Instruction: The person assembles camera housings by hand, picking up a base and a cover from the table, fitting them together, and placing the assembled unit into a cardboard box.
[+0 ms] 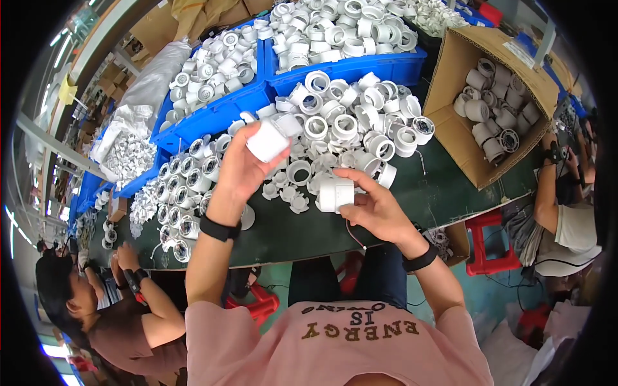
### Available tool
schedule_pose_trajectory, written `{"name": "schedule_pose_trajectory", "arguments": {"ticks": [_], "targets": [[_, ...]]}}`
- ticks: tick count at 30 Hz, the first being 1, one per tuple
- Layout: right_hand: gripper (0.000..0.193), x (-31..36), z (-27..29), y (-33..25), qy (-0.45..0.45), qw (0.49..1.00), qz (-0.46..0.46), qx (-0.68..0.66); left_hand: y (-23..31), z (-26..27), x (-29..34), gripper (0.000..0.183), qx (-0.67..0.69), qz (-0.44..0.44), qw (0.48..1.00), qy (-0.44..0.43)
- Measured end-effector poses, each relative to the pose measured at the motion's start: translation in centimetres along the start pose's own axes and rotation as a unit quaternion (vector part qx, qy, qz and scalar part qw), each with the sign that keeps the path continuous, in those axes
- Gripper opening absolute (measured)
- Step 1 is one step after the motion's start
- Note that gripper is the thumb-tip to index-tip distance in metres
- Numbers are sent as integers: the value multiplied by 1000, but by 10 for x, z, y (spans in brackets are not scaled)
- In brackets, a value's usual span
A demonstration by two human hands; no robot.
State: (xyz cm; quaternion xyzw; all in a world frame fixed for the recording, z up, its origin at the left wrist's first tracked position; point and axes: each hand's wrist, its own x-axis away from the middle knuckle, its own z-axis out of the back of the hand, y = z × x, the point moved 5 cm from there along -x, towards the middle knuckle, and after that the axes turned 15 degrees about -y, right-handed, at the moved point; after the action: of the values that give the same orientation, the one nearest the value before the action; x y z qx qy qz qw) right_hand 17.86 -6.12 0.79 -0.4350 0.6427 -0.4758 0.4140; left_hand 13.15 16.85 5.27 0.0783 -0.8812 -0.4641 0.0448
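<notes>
My left hand (243,168) is raised over the table, its fingers closed around a white plastic housing (268,139) that is tilted. Lower and to the right, my right hand (376,207) grips a second white cylindrical housing (335,195) between thumb and fingers. A thin wire (355,237) with a small end hangs below that one. Beyond both hands lies a heap of white ring-shaped housings (344,127). Small white petal-shaped caps (298,203) lie scattered between the hands. Several housings with clear, shiny fronts (187,196) stand grouped left of my left forearm.
Blue bins (347,69) full of white parts line the table's far side. At the right, an open cardboard box (444,106) holds more housings. The green table (412,209) ends just before me. Co-workers sit left (141,321) and right (570,238); a red stool (486,248) stands right.
</notes>
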Motion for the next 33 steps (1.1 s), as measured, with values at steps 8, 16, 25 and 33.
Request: {"name": "schedule_pose_trajectory", "arguments": {"ticks": [8,16,25,33], "targets": [[50,3,-57,10,-64,993,12,-99,-58,-46,79,37,-33,-169,980,101],[59,23,-65,-27,36,978,129,157,-58,-52,102,40,-210,-92,969,87],[63,36,-69,-57,6,928,165,335,-59,-74,132,47,-294,-56,952,-59],[53,35,-62,-28,-31,992,-118,41,-55,-93,142,54,-612,-344,709,-64]]}}
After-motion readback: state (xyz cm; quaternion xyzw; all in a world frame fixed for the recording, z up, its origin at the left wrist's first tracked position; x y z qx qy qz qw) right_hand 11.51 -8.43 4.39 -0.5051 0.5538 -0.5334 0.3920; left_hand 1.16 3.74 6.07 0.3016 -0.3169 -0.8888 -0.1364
